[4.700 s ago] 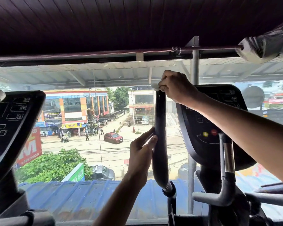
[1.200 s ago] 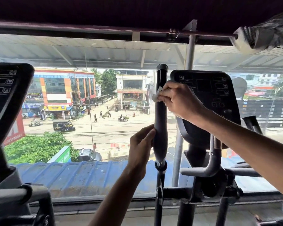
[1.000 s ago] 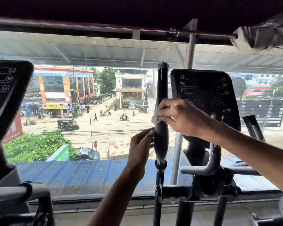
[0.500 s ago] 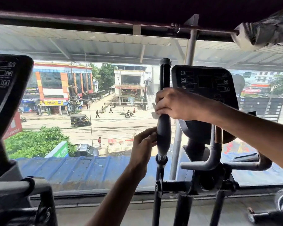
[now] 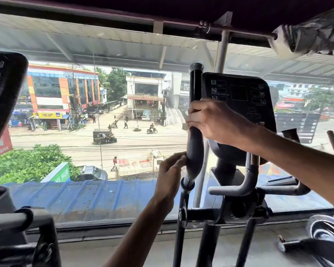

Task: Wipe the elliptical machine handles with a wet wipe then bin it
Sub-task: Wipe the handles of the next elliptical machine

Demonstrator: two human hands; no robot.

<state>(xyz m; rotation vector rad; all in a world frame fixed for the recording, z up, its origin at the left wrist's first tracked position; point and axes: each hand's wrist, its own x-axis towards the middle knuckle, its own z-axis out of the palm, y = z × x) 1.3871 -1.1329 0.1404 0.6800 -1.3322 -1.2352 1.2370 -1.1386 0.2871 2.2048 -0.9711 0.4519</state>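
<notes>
Grey floor runs below the window. Elliptical machine frame stands at 6 o'clock and a second machine at 8 o'clock; their bases are out of view.

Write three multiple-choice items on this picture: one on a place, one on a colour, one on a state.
1. The right hand grips the handle:
A. below the left hand
B. above the left hand
C. at its top cap

2. The wet wipe is:
A. blue
B. red
C. white

3. The wet wipe is:
A. pressed to the handle under the right hand
B. dropped in a bin
C. held by the left hand

1 B: the right hand sits higher on the handle.
2 C: a white edge shows beside the fingers.
3 A: it peeks out from under the gripping right hand.
</notes>
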